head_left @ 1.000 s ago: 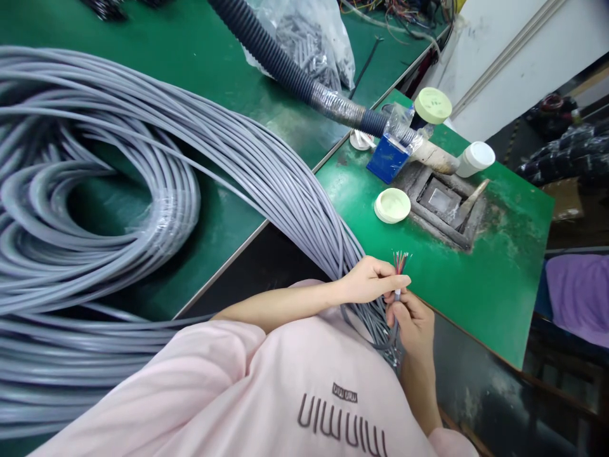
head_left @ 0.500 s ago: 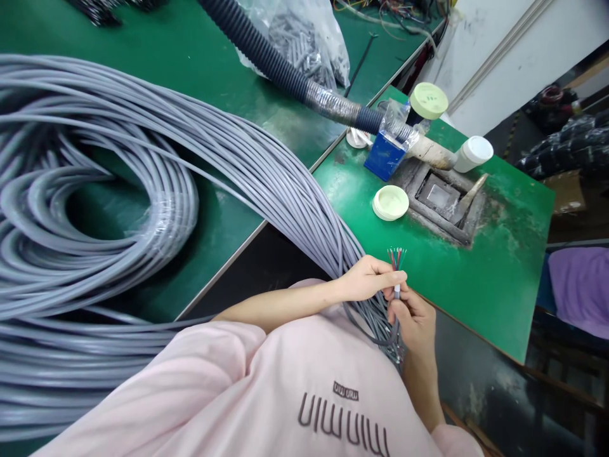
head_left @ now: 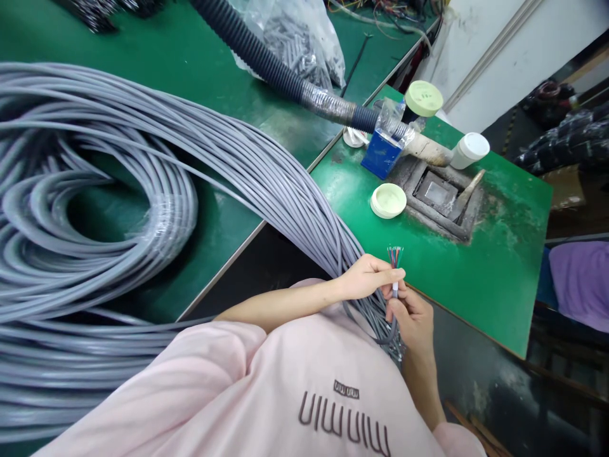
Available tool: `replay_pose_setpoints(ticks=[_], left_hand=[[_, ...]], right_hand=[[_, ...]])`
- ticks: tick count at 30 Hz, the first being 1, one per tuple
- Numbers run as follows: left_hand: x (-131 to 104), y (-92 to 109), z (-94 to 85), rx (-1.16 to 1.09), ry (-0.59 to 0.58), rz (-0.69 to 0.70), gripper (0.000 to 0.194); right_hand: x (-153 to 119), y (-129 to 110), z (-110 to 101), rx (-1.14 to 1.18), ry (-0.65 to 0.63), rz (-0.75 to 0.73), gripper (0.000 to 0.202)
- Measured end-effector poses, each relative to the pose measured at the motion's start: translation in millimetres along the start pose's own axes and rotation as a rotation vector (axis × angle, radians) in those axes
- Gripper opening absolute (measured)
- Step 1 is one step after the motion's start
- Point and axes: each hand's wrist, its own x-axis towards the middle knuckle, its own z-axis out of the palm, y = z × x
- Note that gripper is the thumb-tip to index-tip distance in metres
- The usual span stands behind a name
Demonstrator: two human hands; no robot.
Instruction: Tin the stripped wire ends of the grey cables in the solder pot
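Note:
A grey cable (head_left: 394,293) stands upright between my hands, its stripped end fanning into several thin coloured wires (head_left: 395,256) with bare tips. My left hand (head_left: 373,277) pinches the base of those wires between thumb and fingers. Just below, my right hand (head_left: 413,312) is closed round the grey jacket near a white band. More stripped cable ends (head_left: 391,349) hang under my hands, partly hidden by them. The large bundle of grey cables (head_left: 285,184) runs from the left and passes behind my left forearm.
A solder pot (head_left: 435,193) with a scraper (head_left: 469,193) across it sits in the right table (head_left: 504,285). Around it are a pale green dish (head_left: 388,200), a blue box (head_left: 381,154), a white tub (head_left: 471,150) and an extraction hose (head_left: 328,103). Coiled cables (head_left: 171,216) cover the left table.
Both hands keep their hold on the cable, with almost no movement. The wire ends look slightly turned, with a blue wire now showing. The view has shifted a little.

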Motion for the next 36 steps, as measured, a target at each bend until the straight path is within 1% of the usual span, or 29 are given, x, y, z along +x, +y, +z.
replay_pose_setpoints(ticks=[5, 10, 11, 13, 15, 17, 18, 20, 21, 23, 24, 25, 26, 27, 28, 29, 31, 33, 35, 36], left_hand=[[1, -1, 0.0, -0.002, 0.000, -0.001, 0.050], [1, -2, -0.6, 0.029, 0.017, -0.026, 0.055], [1, -2, -1.0, 0.041, 0.004, -0.025, 0.055], [0, 0, -2.2, 0.080, -0.059, -0.012, 0.054], [-1, 3, -4.4, 0.149, -0.139, 0.013, 0.046], [-1, 6, -6.9, 0.248, -0.181, 0.036, 0.042], [-1, 7, -8.0, 0.302, -0.185, 0.041, 0.044], [-1, 8, -9.4, 0.404, -0.193, 0.040, 0.043], [-1, 9, -9.5, 0.447, -0.207, 0.039, 0.042], [1, 8, -8.3, 0.513, -0.271, 0.040, 0.038], [1, 7, -7.0, 0.544, -0.318, 0.036, 0.038], [2, 7, -5.3, 0.583, -0.371, 0.033, 0.037], [4, 6, -3.3, 0.635, -0.429, 0.034, 0.037], [6, 4, -1.0, 0.708, -0.495, 0.044, 0.037], [8, 2, 1.6, 0.800, -0.565, 0.066, 0.037], [11, -1, 4.4, 0.909, -0.638, 0.093, 0.037], [18, -11, 10.7, 1.145, -0.779, 0.144, 0.040], [25, -27, 17.6, 1.375, -0.872, 0.158, 0.043], [33, -47, 24.4, 1.585, -0.879, 0.134, 0.045], [38, -59, 27.2, 1.680, -0.856, 0.103, 0.047]], right_hand=[[-2, 0, 0, -0.019, -0.003, -0.003, 0.011], [0, 2, 1, -0.047, 0.003, -0.005, 0.013], [0, 2, 0, -0.055, 0.000, -0.015, 0.014], [-4, 1, -4, -0.088, 0.000, -0.034, 0.014], [-16, -2, -12, -0.140, 0.041, -0.041, 0.011], [-34, -4, -21, -0.178, 0.151, -0.036, 0.009], [-45, -3, -25, -0.178, 0.236, -0.032, 0.010], [-69, 3, -35, -0.145, 0.477, -0.027, 0.013], [-80, 9, -40, -0.126, 0.621, -0.021, 0.016], [-101, 32, -53, -0.128, 0.892, 0.036, 0.025], [-112, 47, -60, -0.147, 0.973, 0.118, 0.030], [-123, 64, -66, -0.179, 0.996, 0.247, 0.035], [-135, 82, -71, -0.200, 0.970, 0.404, 0.041], [-147, 99, -74, -0.185, 0.883, 0.580, 0.045], [-159, 115, -74, -0.151, 0.734, 0.746, 0.048], [-171, 129, -71, -0.109, 0.639, 0.837, 0.047], [-192, 149, -56, 0.013, 0.450, 0.955, 0.046], [-209, 160, -31, 0.152, 0.300, 1.017, 0.047], [-219, 168, -6, 0.271, 0.201, 1.068, 0.050], [-223, 172, 6, 0.313, 0.189, 1.086, 0.052]])
